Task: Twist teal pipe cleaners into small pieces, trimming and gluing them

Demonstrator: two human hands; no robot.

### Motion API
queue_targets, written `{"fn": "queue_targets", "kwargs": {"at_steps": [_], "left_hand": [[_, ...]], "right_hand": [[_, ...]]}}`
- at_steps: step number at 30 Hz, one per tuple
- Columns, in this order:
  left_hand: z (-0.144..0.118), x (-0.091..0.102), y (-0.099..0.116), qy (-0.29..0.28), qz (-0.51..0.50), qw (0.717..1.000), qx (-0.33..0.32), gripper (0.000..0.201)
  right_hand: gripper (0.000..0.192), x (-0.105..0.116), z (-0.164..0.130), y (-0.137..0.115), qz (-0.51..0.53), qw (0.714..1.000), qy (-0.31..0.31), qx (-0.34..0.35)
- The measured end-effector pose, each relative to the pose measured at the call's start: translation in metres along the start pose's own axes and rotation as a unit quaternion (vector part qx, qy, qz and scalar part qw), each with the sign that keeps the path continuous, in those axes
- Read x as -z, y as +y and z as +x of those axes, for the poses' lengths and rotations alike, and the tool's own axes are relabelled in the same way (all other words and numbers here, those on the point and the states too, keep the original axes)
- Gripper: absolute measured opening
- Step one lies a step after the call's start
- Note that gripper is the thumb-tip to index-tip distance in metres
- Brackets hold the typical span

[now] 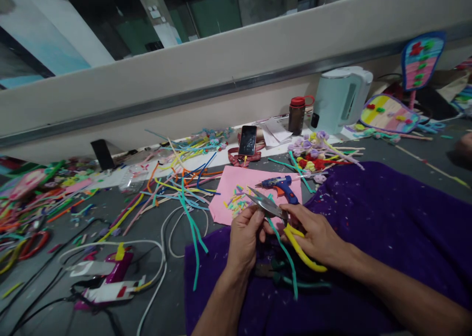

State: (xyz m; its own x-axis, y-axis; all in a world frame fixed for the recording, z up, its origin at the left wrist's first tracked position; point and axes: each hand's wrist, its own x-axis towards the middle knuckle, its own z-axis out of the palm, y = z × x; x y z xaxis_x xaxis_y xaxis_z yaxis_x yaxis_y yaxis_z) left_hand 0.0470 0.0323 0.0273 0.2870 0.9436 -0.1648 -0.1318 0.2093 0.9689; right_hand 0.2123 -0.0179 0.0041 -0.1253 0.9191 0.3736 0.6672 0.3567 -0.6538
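Observation:
My right hand (313, 233) grips yellow-handled snips (271, 208) whose metal blades point up and left over the pink paper. My left hand (245, 235) pinches a teal pipe cleaner (285, 252) close to the blades; the strand hangs down between both hands onto the purple cloth (387, 228). More teal pieces lie on the cloth below my hands. On the pink paper sheet (228, 179) lie small cut bits in several colours (236, 203) and a blue glue gun (282, 184).
Loose pipe cleaners (177, 179) and white cables (155, 257) spread to the left, with a pink glue gun (114, 272) at the lower left. A phone (247, 139), a red-capped bottle (297, 114), a white kettle (341, 98) and pipe-cleaner flowers (317, 152) stand along the wall.

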Motion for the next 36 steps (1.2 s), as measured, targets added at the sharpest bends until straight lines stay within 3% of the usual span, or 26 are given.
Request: {"fn": "queue_targets", "kwargs": {"at_steps": [12,15,17,19,21,24,26,30,36], "left_hand": [[0.000,0.002,0.002,0.006,0.010,1.000,-0.017,0.025],[0.000,0.002,0.004,0.007,0.000,1.000,-0.020,0.024],[0.001,0.003,0.005,0.005,-0.024,1.000,-0.009,0.023],[0.001,0.004,0.006,-0.008,-0.055,0.998,0.015,0.025],[0.002,0.005,0.006,-0.038,-0.078,0.995,0.044,0.028],[0.002,0.002,0.003,-0.073,-0.098,0.990,0.068,0.030],[0.001,-0.003,0.000,-0.082,-0.107,0.988,0.069,0.028],[-0.001,-0.013,-0.007,-0.111,-0.116,0.985,0.066,0.024],[0.001,-0.016,-0.016,-0.103,-0.070,0.991,0.045,0.023]], "right_hand": [[0.044,-0.002,-0.002,0.003,0.008,1.000,-0.002,0.000],[0.041,-0.002,-0.001,0.002,0.050,0.999,0.004,-0.005],[0.041,0.000,0.001,-0.001,0.110,0.993,0.005,-0.046],[0.042,0.002,0.004,-0.005,0.211,0.971,0.006,-0.116],[0.043,0.005,0.007,-0.010,0.332,0.927,0.003,-0.176],[0.044,0.005,0.009,-0.015,0.467,0.859,0.004,-0.209],[0.046,0.002,0.009,-0.019,0.506,0.835,0.011,-0.215],[0.050,-0.003,0.009,-0.026,0.527,0.816,0.028,-0.238],[0.046,-0.005,0.011,-0.027,0.530,0.812,0.041,-0.240]]}}
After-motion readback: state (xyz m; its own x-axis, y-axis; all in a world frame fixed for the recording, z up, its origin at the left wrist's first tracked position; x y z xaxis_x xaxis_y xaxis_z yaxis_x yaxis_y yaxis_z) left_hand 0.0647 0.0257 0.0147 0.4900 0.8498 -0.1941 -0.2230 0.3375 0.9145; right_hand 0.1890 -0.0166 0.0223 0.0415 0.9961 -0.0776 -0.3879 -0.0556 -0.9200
